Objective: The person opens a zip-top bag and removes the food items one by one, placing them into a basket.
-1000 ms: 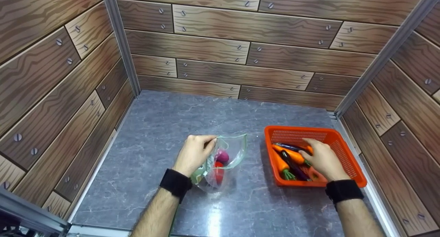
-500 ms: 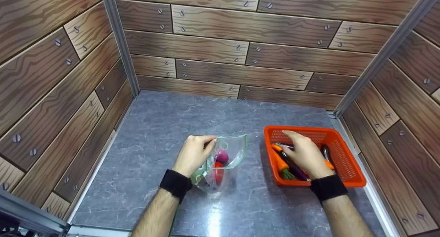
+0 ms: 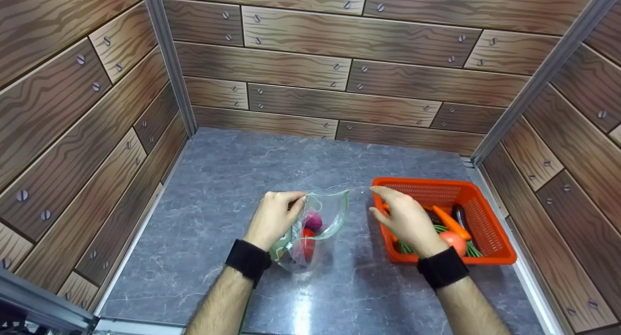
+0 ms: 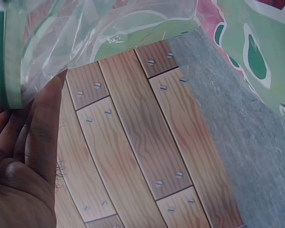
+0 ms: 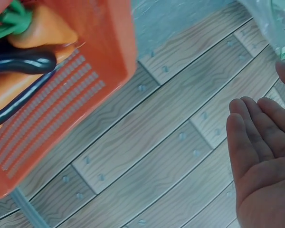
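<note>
My left hand (image 3: 272,219) pinches the green-edged rim of a clear zip bag (image 3: 335,216) standing with its mouth spread. Through the plastic show a round magenta thing (image 3: 314,221) and a red thing (image 3: 308,245); their kinds are unclear. In the left wrist view, thumb and fingers meet at the bag's green strip (image 4: 12,61). My right hand (image 3: 406,222) hovers over the left side of an orange-red basket (image 3: 502,233), its fingers extended toward the bag. The right wrist view shows that hand's palm (image 5: 268,161) holding nothing.
In the basket lie a carrot (image 3: 451,223), a round reddish-orange item (image 3: 453,242) and dark eggplants (image 5: 23,61), partly covered by my right hand in the head view. Wood-patterned walls (image 3: 301,58) enclose the grey marbled table (image 3: 242,155).
My right hand has moved left across the basket, from its right part to its left rim, uncovering the carrot and round item. My left hand and the bag have stayed put.
</note>
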`<state>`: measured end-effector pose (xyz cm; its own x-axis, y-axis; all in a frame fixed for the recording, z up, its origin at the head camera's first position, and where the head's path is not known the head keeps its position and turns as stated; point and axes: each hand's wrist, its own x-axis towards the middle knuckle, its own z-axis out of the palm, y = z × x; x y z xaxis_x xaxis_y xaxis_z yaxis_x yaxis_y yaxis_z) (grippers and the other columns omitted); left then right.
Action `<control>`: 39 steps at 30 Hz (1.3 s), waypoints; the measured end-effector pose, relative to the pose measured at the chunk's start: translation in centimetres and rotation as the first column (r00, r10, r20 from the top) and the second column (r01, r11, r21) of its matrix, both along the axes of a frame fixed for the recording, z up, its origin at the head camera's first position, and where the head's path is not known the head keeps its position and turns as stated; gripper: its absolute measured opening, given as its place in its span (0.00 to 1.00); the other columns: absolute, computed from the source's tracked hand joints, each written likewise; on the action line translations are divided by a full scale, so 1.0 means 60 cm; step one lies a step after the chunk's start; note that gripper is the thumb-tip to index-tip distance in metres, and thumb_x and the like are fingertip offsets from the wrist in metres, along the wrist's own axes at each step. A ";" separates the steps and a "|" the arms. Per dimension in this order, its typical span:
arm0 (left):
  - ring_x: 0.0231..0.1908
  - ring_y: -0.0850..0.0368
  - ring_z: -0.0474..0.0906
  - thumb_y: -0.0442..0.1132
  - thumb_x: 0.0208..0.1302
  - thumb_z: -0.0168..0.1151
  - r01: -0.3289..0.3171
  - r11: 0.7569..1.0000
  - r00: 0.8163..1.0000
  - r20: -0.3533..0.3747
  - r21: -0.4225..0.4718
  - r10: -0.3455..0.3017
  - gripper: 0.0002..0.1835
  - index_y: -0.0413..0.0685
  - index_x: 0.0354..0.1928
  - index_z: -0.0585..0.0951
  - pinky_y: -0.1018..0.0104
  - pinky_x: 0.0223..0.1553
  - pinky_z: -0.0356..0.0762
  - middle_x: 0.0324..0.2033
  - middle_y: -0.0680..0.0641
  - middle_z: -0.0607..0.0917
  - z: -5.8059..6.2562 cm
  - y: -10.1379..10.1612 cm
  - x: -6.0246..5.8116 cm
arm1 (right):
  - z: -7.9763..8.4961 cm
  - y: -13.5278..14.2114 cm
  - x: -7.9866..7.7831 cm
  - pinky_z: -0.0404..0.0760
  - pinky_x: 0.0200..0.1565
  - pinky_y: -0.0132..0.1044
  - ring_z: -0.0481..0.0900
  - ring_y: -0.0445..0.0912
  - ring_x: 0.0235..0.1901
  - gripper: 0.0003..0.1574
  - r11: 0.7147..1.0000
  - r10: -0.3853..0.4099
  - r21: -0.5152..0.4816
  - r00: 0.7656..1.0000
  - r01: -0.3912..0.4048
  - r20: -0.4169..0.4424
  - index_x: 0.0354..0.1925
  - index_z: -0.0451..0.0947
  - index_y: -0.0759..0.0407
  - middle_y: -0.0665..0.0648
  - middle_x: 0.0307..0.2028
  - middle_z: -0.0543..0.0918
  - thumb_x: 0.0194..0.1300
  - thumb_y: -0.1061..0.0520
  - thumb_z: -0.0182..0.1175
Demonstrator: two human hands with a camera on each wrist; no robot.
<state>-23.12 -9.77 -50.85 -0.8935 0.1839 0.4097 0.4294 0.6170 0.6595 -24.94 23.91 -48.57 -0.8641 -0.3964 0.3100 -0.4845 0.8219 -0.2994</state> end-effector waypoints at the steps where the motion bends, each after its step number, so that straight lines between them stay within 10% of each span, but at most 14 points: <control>1: 0.30 0.65 0.81 0.36 0.87 0.69 0.000 1.000 1.000 -0.002 0.000 0.000 0.11 0.44 0.58 0.97 0.65 0.39 0.89 0.40 0.47 0.99 0.000 0.000 0.000 | 0.000 -0.006 0.002 0.91 0.69 0.63 0.91 0.66 0.69 0.33 1.000 0.006 0.008 1.000 -0.006 -0.008 0.75 0.84 0.67 0.69 0.70 0.91 0.77 0.59 0.79; 23: 0.28 0.65 0.78 0.40 0.88 0.69 -0.003 1.000 1.000 0.014 -0.014 0.003 0.12 0.45 0.58 0.97 0.67 0.35 0.83 0.37 0.49 0.98 -0.003 0.004 -0.001 | -0.027 -0.115 0.016 0.95 0.64 0.53 0.96 0.59 0.60 0.24 0.984 0.178 0.046 0.979 -0.174 -0.104 0.65 0.91 0.62 0.63 0.60 0.97 0.74 0.60 0.81; 39: 0.33 0.62 0.89 0.40 0.88 0.68 0.017 1.000 1.000 0.013 -0.002 -0.017 0.12 0.45 0.58 0.97 0.64 0.39 0.90 0.47 0.45 1.00 -0.008 0.008 -0.002 | -0.083 -0.187 -0.001 0.97 0.52 0.55 0.97 0.59 0.47 0.17 0.964 0.235 0.114 0.970 -0.241 0.060 0.56 0.92 0.63 0.63 0.47 0.97 0.70 0.65 0.79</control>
